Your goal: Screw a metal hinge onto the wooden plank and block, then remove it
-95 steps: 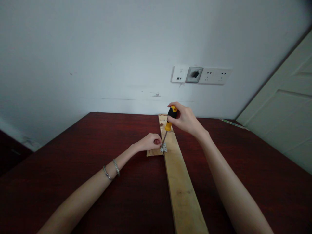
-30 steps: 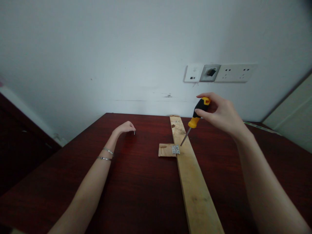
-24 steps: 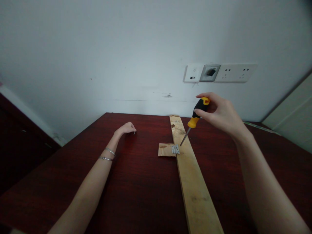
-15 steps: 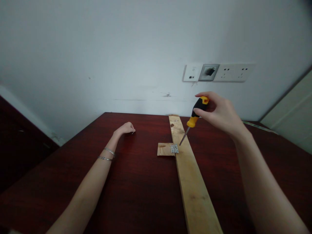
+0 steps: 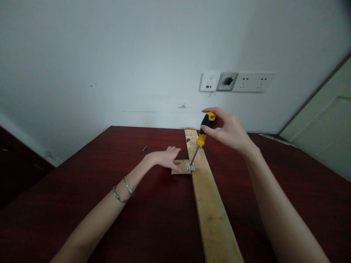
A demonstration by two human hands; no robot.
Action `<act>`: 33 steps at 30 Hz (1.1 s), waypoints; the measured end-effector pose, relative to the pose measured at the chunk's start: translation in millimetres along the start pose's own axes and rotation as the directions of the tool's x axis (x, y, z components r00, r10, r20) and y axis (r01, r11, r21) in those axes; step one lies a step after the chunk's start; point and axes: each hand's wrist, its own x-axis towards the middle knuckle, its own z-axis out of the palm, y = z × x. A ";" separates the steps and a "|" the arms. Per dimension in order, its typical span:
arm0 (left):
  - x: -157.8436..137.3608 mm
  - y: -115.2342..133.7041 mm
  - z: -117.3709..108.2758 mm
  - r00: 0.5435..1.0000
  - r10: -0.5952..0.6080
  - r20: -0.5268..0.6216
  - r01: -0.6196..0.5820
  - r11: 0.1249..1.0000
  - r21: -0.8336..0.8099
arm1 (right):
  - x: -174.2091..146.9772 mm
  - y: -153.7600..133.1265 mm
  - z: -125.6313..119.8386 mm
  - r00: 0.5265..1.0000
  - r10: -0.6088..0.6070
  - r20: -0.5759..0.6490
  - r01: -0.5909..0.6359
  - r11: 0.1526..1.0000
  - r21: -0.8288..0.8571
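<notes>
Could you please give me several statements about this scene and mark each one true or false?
1. The right hand holds a screwdriver. True.
2. The screwdriver's tip points up at the wall. False: it points down at the hinge.
3. Two bracelets circle the left forearm. True.
4. The left hand pinches a small metal piece. False: that lies on the table.

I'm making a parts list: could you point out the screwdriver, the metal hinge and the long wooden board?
Screwdriver (image 5: 201, 140): head view, yellow lower end of the handle.
Metal hinge (image 5: 188, 166): head view, left leaf.
Long wooden board (image 5: 210, 204): head view, middle of the upper face.
</notes>
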 end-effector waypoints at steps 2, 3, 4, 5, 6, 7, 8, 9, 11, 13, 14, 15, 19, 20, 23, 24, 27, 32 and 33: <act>7.1 13.0 13.9 0.997 0.082 0.008 -0.082 0.997 0.009 | -0.6 -2.8 3.1 0.999 -0.027 0.031 0.026 1.000 0.007; 10.0 15.9 19.5 0.995 0.102 0.004 -0.102 0.995 0.013 | -1.0 -4.3 4.5 0.999 -0.037 0.040 0.036 0.999 0.007; 12.3 16.9 24.0 0.994 0.110 0.003 -0.110 0.994 0.014 | -1.4 -5.8 5.8 0.998 -0.045 0.046 0.045 0.999 0.006; 14.2 16.7 27.4 0.994 0.105 0.006 -0.105 0.994 0.014 | -1.8 -7.3 7.0 0.997 -0.054 0.049 0.053 0.999 0.005; 15.5 15.9 29.7 0.995 0.095 0.008 -0.095 0.995 0.015 | -2.1 -8.6 8.2 0.997 -0.062 0.050 0.062 0.998 0.003; 16.4 14.9 31.1 0.996 0.087 0.011 -0.087 0.996 0.017 | -2.4 -9.7 9.4 0.996 -0.071 0.050 0.071 0.997 0.001; 17.0 14.1 31.8 0.996 0.084 0.008 -0.084 0.996 0.021 | -2.5 -10.6 10.5 0.996 -0.079 0.051 0.079 0.997 -0.002; 17.2 13.7 31.9 0.996 0.087 0.003 -0.087 0.996 0.026 | -2.5 -11.3 11.5 0.995 -0.086 0.052 0.086 0.996 -0.004; 17.0 14.3 31.1 0.995 0.102 -0.010 -0.102 0.994 0.039 | -2.2 -12.2 13.5 0.994 -0.096 0.051 0.097 0.995 -0.014; 16.2 15.9 29.7 0.994 0.107 -0.017 -0.106 0.993 0.046 | -1.6 -12.8 15.1 0.993 -0.103 0.057 0.105 0.994 -0.025; 15.7 16.6 28.9 0.994 0.107 -0.019 -0.106 0.993 0.046 | -1.4 -13.1 15.7 0.993 -0.106 0.061 0.108 0.994 -0.030; 15.3 17.2 28.2 0.994 0.108 -0.019 -0.107 0.993 0.046 | -1.2 -13.3 16.2 0.992 -0.107 0.066 0.110 0.993 -0.034; 14.6 16.7 26.4 0.992 0.128 -0.004 -0.128 0.991 0.046 | -1.1 -14.0 17.1 0.992 -0.105 0.076 0.109 0.993 -0.043; 14.7 16.2 26.3 0.991 0.133 0.000 -0.132 0.990 0.047 | -1.2 -14.1 17.2 0.992 -0.105 0.076 0.108 0.993 -0.044; 15.2 14.8 26.0 0.990 0.140 0.003 -0.140 0.989 0.039 | -1.5 -14.1 17.8 0.991 -0.109 0.079 0.112 0.993 -0.039; 15.3 14.6 25.7 0.990 0.142 0.005 -0.142 0.989 0.032 | -1.5 -13.9 18.1 0.990 -0.114 0.080 0.117 0.992 -0.038; 14.7 14.8 24.1 0.991 0.136 0.011 -0.136 0.991 0.007 | -1.4 -13.2 19.3 0.988 -0.130 0.085 0.134 0.990 -0.040; 13.4 15.2 21.6 0.990 0.140 0.004 -0.140 0.990 -0.010 | -1.6 -12.0 20.3 0.988 -0.129 0.088 0.133 0.991 -0.033; 13.2 15.1 21.4 0.990 0.141 0.001 -0.141 0.990 -0.013 | -1.7 -11.8 20.3 0.988 -0.131 0.086 0.135 0.990 -0.033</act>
